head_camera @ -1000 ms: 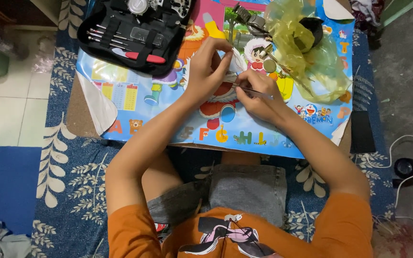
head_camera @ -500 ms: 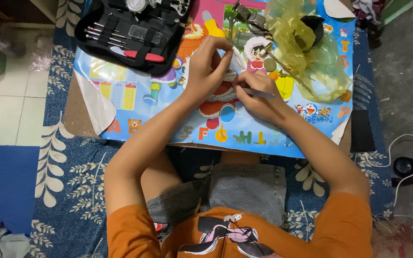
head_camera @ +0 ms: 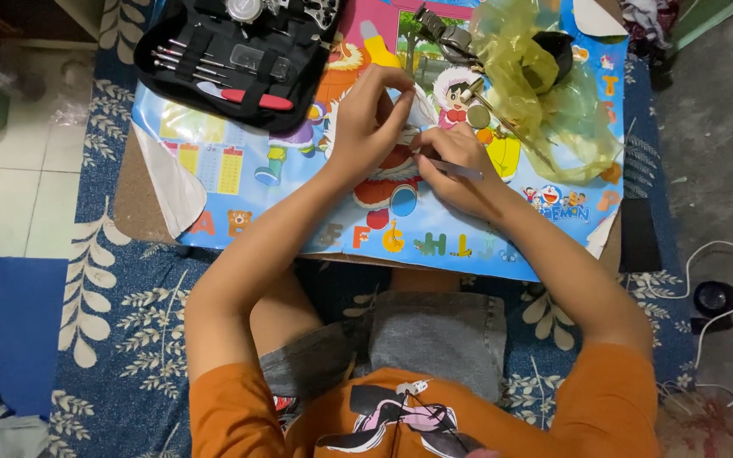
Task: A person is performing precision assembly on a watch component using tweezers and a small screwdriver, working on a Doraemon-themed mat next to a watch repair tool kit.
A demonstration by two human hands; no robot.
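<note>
Both hands meet over the middle of the tabletop (head_camera: 154, 212), which is covered by a bright cartoon alphabet sheet (head_camera: 239, 170). The left hand (head_camera: 366, 127) curls closed, fingertips pinched on something small that stays hidden under the fingers; what it is cannot be told. The right hand (head_camera: 460, 165) is closed around a thin silvery tool (head_camera: 456, 170), a slim metal rod lying nearly flat, its point aimed at the left hand's fingertips and its tail sticking out over the knuckles. Beyond the left hand lies an open black tool case (head_camera: 231, 59) with a red-handled tool in it. Beyond the right hand sits a crumpled yellow plastic bag (head_camera: 545, 93), with a dark metal clamp-like piece (head_camera: 443, 34) just beside it.
</note>
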